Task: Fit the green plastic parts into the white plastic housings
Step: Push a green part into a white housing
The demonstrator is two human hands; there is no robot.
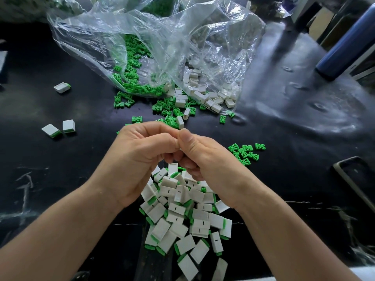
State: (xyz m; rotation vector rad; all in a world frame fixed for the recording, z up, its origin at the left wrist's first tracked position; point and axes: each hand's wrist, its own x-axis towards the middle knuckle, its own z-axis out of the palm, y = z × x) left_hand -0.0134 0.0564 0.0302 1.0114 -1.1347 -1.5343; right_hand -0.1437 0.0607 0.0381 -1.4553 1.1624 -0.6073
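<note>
Grip: left hand (142,153) and right hand (205,159) curled thumb-to-thumb; whatever's clamped is hidden. Held over finished pile (182,218), likely for easy drop. Feed: green parts (129,78), white housings (203,96) spill from bag (162,37) nearby.

Loose green parts (168,110) scattered just beyond the fingers (183,138), empty white housings (203,96) spilled behind them, small green cluster (244,153) off to the right, big heap of fitted white-and-green pieces (182,220) below the fingers
</note>
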